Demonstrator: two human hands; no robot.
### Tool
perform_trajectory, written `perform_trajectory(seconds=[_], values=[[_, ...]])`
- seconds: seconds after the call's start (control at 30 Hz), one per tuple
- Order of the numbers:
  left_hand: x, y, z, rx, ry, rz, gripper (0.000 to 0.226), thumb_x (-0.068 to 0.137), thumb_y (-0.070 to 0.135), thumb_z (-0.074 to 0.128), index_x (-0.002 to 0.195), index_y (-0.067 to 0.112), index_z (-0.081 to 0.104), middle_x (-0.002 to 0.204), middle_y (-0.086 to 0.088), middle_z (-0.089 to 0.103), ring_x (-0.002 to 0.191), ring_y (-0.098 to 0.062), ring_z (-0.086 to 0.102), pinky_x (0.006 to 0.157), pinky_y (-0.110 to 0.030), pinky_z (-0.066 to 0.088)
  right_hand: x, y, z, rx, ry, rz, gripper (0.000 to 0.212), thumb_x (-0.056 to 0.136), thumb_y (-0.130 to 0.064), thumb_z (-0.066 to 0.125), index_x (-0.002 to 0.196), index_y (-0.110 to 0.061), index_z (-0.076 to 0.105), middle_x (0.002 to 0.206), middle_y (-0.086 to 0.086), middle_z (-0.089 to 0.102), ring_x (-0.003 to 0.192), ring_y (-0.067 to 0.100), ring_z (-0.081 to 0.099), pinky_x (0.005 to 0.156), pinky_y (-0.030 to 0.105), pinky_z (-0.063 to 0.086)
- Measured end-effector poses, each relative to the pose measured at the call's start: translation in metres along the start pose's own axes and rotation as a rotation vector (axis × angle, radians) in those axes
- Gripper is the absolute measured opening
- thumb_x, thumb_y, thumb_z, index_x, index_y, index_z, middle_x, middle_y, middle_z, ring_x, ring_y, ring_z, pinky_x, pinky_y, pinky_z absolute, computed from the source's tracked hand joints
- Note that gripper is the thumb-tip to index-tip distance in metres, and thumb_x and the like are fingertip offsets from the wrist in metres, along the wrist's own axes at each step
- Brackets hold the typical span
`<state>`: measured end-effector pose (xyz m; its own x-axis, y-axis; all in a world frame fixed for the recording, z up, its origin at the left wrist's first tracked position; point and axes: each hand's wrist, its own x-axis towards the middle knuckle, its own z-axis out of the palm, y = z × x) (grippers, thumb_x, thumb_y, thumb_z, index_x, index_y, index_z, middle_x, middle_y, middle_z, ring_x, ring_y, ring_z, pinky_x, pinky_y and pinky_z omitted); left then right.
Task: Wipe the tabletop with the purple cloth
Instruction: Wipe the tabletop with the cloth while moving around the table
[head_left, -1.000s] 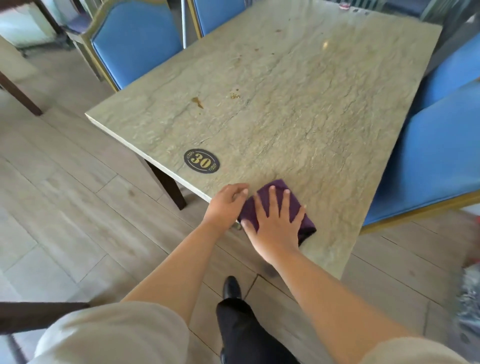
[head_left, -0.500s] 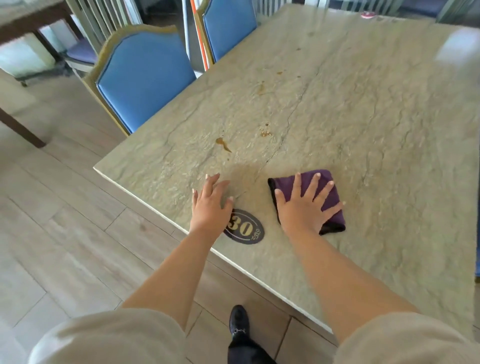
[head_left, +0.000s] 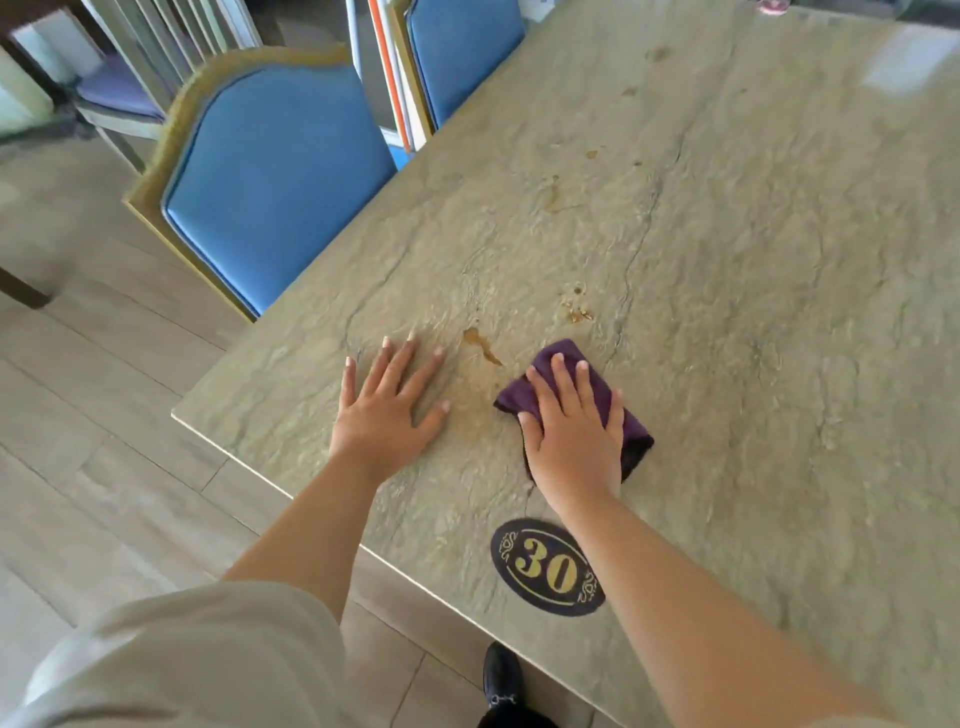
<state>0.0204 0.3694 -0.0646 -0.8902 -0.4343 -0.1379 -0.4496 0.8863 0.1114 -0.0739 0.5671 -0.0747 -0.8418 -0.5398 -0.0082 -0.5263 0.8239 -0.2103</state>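
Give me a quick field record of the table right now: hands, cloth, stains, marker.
right hand: flat on the purple cloth, fingers straight
left hand: flat on the bare tabletop, fingers spread
nearest stain: brown streak between the hands, just beyond the cloth, uncovered
crumbs: small brown bits beyond the cloth
far stains: fainter marks farther up the table
number plate: oval "30" near the front edge
chair: blue, at the left side

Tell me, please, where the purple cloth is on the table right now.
In the head view the purple cloth lies flat on the tabletop under the right hand, beyond the number 30 plaque and just right of a brown stain.
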Motion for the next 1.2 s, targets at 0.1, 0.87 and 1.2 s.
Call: perform_trajectory(seconds=[0.1, 0.87, 1.2], values=[[0.002, -0.009, 0.004, -0.092, 0.055, 0.027, 0.056, 0.093, 0.057, 0.004, 0.148, 0.051, 0.002, 0.161, 0.017, -0.004, 0.147, -0.006, -0.013, 0.120, -0.047, -0.008, 0.020, -0.035, 0.003, -0.003, -0.049, -0.007, 0.055, 0.098, -0.047, 0.022, 0.150, -0.031, 0.012, 0.161, -0.006, 0.000, 0.148, 0.019, -0.006, 0.115, 0.054, -0.002], [0.023, -0.064, -0.021, -0.263, -0.175, 0.299, 0.051, 0.100, 0.036, 0.009, 0.149, 0.046, 0.017, 0.161, 0.019, -0.002, 0.147, -0.002, -0.005, 0.120, -0.039, -0.007, -0.066, -0.157, 0.031, -0.045, -0.086, -0.036, 0.054, 0.094, -0.050, 0.032, 0.146, -0.035, 0.030, 0.158, -0.008, 0.020, 0.147, 0.017, 0.010, 0.117, 0.047, 0.006], [0.026, -0.093, -0.009, -0.071, -0.095, 0.576, 0.061, 0.089, 0.053, -0.004, 0.150, 0.044, -0.009, 0.158, 0.017, -0.021, 0.144, -0.002, -0.022, 0.113, -0.060, -0.016, -0.032, -0.112, 0.021, -0.005, 0.025, 0.713, 0.056, 0.097, -0.052, 0.015, 0.151, -0.035, 0.008, 0.161, -0.004, -0.001, 0.148, 0.021, -0.007, 0.118, 0.049, -0.002]])
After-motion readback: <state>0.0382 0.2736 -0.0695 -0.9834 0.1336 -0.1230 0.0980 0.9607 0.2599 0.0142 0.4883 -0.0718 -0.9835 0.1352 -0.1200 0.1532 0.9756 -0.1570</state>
